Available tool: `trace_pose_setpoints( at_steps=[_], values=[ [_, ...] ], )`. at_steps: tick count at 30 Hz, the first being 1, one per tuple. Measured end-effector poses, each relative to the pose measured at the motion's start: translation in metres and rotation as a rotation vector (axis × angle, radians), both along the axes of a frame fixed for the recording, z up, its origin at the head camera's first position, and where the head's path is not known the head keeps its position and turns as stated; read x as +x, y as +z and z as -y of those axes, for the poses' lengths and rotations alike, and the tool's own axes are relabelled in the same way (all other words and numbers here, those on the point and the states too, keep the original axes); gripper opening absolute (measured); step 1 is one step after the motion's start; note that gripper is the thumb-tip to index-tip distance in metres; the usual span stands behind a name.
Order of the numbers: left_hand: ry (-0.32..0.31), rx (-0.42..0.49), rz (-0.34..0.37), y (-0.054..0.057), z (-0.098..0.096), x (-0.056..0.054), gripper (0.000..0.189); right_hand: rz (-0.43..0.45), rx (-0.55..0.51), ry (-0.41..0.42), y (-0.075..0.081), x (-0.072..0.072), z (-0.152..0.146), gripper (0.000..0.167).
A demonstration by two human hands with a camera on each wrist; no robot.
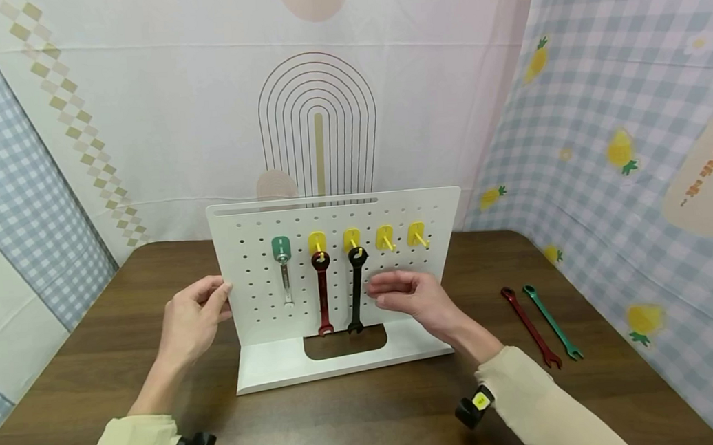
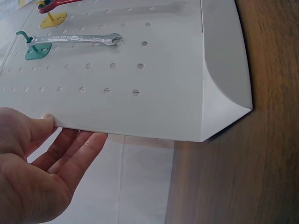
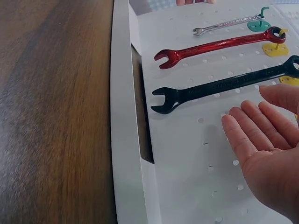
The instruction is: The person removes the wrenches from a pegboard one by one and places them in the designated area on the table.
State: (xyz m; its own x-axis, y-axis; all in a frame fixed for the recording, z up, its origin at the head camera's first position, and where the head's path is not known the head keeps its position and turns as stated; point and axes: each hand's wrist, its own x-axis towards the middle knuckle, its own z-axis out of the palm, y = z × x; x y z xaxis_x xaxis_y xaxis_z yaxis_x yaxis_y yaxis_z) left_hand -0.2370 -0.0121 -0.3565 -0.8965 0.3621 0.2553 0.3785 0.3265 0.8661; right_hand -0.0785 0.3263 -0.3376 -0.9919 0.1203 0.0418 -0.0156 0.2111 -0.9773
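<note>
A white pegboard (image 1: 350, 306) stands on the table with hooks on its face. From the green hook hangs a small silver wrench (image 2: 77, 40). On two yellow hooks hang a red wrench (image 3: 215, 46) and a black wrench (image 3: 224, 87), both with their open ends down. My left hand (image 1: 192, 320) grips the board's left edge, the thumb at the front and the fingers behind it. Just right of the black wrench, my right hand (image 1: 418, 301) is held before the board with extended fingers, holding nothing; whether it touches the board I cannot tell.
Two yellow hooks (image 1: 385, 238) at the right of the board bear nothing. Right of the board, a dark red wrench (image 1: 530, 327) and a green wrench (image 1: 552, 322) lie side by side on the brown wooden table (image 1: 358, 422). Patterned cloths hang behind and at both sides.
</note>
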Motion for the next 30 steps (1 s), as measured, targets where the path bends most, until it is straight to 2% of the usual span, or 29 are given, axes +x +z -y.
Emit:
trace_pose_setpoints(
  at_steps=[7, 19, 24, 30],
  values=[
    [0.001, -0.008, -0.007, -0.001, 0.001, 0.001, 0.030, 0.023, 0.027, -0.001, 0.000, -0.008, 0.006, 0.042],
    [0.002, -0.008, 0.007, 0.001, 0.002, 0.002, 0.031, 0.032, 0.077, -0.064, 0.000, -0.017, 0.016, 0.041],
    [0.007, -0.008, 0.008, 0.001, 0.002, 0.003, 0.030, 0.037, 0.048, -0.068, 0.001, -0.019, 0.017, 0.037],
    [0.011, -0.012, 0.010, 0.001, 0.002, 0.003, 0.030, 0.038, -0.052, -0.047, 0.001, -0.020, 0.020, 0.032]
  ],
)
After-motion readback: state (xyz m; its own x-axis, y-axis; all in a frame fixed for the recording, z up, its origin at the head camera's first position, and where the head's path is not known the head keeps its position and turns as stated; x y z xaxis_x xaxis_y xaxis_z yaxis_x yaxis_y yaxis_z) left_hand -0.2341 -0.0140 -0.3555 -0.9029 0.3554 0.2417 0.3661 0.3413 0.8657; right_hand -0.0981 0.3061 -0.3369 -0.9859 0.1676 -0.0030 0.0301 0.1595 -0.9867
